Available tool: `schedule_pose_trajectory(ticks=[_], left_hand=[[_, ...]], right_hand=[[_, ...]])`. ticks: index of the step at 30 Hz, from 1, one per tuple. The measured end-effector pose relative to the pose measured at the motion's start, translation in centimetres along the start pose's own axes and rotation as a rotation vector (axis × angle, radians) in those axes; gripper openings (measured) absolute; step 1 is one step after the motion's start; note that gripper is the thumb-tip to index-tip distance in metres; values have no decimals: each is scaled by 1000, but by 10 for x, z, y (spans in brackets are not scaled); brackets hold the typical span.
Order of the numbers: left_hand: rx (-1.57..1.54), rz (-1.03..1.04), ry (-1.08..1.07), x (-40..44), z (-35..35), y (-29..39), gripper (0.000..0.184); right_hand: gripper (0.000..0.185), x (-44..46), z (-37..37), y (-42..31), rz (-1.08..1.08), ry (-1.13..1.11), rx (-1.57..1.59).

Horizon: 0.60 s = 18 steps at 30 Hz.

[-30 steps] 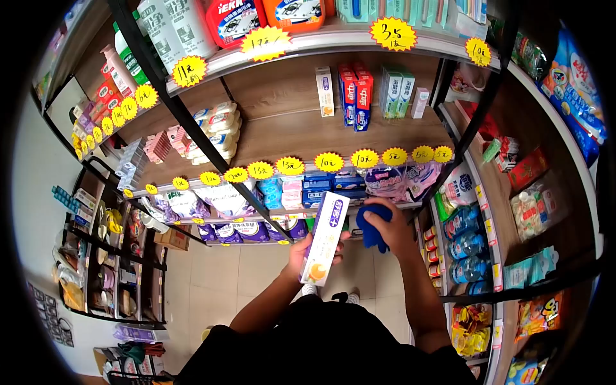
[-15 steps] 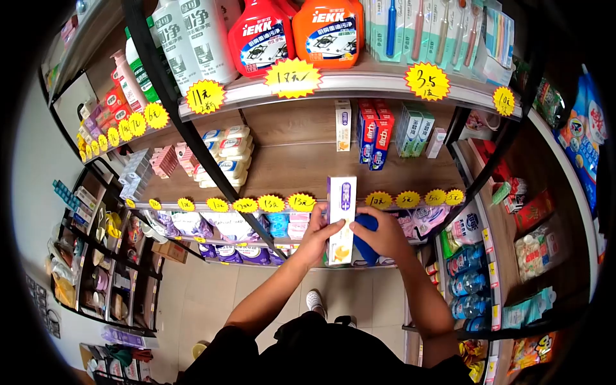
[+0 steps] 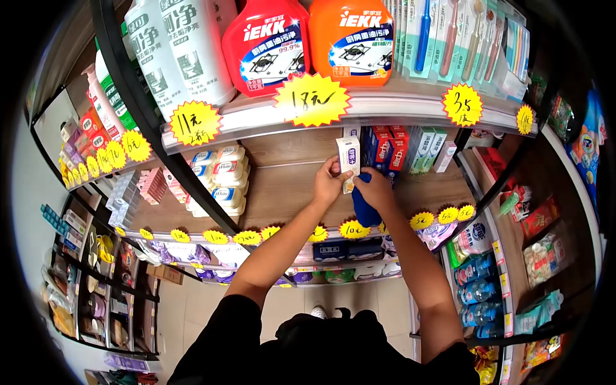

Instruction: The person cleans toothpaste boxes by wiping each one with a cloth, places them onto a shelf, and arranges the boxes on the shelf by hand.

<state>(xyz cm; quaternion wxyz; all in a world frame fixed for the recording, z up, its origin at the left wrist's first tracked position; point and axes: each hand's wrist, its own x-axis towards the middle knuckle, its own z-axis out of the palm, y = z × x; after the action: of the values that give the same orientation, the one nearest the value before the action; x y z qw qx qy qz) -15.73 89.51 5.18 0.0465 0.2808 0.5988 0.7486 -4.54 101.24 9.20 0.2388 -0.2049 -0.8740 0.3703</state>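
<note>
A white toothpaste box (image 3: 348, 156) with a purple label stands nearly upright on the middle shelf's level, at the left end of the boxes there. My left hand (image 3: 330, 183) is closed on its left side near the lower end. My right hand (image 3: 377, 191) is closed on a bunched blue cloth (image 3: 366, 210), which hangs below the fingers. The right fingertips meet the lower right part of the white box. Just to the right are stacked red and blue toothpaste boxes (image 3: 389, 149). Part of another white box behind the held one is mostly hidden.
The upper shelf edge (image 3: 250, 124) juts out above my hands, bearing price tags and spray bottles (image 3: 264, 48). A black shelf post (image 3: 186, 176) slants down at left, beside wrapped soap packs (image 3: 221, 183). Green and white boxes (image 3: 424, 151) stand further right.
Both hands have moved up and forward, carrying the toothpaste box and blue cloth from in front of the shelf to over it, beside the red boxes. My view has come closer to the shelves.
</note>
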Motion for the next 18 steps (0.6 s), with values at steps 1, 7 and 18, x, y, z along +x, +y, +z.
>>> schedule_pose_trajectory(ticks=[1, 7, 18], left_hand=[[0, 2, -4, 5, 1, -4, 56], [191, 87, 61, 34, 2, -54, 53], [286, 146, 146, 46, 15, -60, 48]], right_hand=[[48, 4, 7, 5, 24, -14, -13], [52, 31, 33, 20, 102, -78, -58], [61, 61, 52, 36, 218, -181, -34]])
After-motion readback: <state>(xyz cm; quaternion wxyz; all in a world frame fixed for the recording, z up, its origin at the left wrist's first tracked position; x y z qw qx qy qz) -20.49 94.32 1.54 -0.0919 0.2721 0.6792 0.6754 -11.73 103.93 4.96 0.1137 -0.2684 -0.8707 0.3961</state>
